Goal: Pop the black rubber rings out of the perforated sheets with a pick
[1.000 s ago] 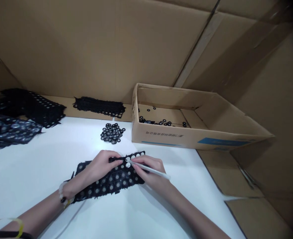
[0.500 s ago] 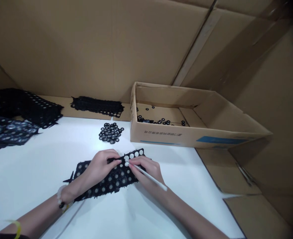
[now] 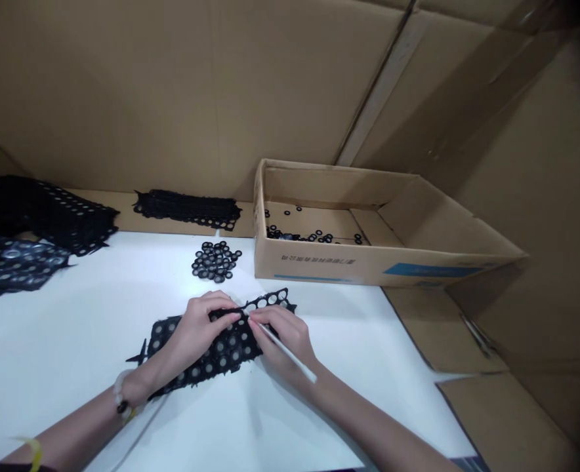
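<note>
Now left hand [image 3: 196, 331] pinches sheet [image 3: 221, 357]; right hand [image 3: 283, 334] holds stick [image 3: 294, 364] at edge.

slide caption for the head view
Left hand holds a black perforated sheet on the white table; right hand presses a white stick against it.

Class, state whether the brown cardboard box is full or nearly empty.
Nearly empty: the open-topped brown cardboard box shows bare floor, with few small black rings scattered inside.

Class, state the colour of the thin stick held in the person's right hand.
White. The head view shows the stick gripped in the right hand, over black sheet.
</note>
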{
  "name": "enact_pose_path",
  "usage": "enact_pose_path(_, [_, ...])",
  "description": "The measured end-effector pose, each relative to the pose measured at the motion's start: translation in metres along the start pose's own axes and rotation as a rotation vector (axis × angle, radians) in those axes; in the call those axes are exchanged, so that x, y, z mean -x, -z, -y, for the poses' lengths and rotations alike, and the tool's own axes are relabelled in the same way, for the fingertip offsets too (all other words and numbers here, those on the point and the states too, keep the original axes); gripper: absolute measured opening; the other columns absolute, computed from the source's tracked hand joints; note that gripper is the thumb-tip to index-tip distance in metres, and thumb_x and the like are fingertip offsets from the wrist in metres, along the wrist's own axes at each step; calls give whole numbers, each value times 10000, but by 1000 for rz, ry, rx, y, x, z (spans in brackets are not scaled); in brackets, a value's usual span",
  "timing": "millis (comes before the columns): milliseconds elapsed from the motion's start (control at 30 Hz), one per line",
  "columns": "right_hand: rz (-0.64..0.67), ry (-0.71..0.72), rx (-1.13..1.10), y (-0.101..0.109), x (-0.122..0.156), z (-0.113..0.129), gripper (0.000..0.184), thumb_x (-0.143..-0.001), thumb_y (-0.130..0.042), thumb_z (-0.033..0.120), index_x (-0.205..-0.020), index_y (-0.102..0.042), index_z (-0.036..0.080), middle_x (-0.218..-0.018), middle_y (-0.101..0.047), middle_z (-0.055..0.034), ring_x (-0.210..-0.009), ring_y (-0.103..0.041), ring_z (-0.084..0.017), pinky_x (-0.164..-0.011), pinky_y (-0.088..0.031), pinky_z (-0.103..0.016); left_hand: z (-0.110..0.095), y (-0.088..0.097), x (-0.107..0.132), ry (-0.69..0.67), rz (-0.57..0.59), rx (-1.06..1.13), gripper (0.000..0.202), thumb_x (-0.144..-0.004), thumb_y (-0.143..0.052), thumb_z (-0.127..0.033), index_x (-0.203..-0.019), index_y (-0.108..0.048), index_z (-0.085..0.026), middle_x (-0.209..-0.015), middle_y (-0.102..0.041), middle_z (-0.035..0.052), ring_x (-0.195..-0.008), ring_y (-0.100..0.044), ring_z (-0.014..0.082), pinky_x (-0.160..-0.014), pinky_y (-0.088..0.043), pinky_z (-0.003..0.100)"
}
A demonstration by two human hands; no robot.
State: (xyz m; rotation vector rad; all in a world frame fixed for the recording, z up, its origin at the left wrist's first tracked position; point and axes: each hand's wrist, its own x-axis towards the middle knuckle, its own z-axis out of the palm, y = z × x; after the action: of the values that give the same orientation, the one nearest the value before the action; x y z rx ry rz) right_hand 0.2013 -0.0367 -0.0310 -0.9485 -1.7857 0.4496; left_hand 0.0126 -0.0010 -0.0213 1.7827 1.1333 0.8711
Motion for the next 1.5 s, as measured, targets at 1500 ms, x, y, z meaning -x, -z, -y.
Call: enact_pose_path(1500, [185,108,122,3,-7,5,75,-870,-556,145,-815,-550,195,-763,-628,-45,-709,-527,-180,-634,-465,-294,-25,0,7,-10,140,-194,251,-861,-518,-265,-681,-677,-194,-686,-672,12,-710,-590,165,-734,-417,279])
